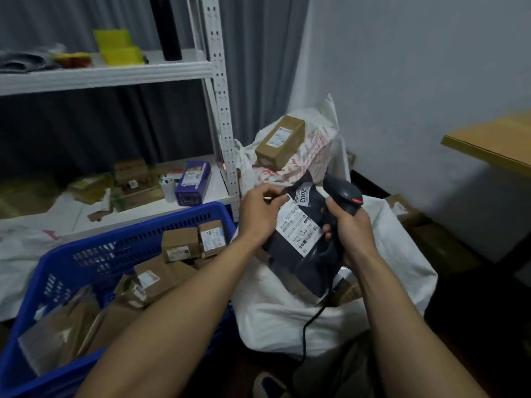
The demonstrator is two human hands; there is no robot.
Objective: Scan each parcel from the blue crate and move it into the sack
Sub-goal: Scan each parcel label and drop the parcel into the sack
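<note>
Left hand (260, 216) pinches the dark parcel (304, 248) at its eleven-o'clock corner; right hand (349, 228) clenches the scanner (343, 196) at two o'clock. Parcel's long axis drops toward the sack (275, 320), six o'clock.

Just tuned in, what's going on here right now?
A person is mid-parcel. The left hand pinches the top edge of a dark mailer bag with a white shipping label, held over the open white sack. The right hand grips a black corded barcode scanner beside the mailer and touches its right edge. The blue crate on the left still holds many cardboard parcels. Whether this mailer has been scanned yet cannot be told.
</note>
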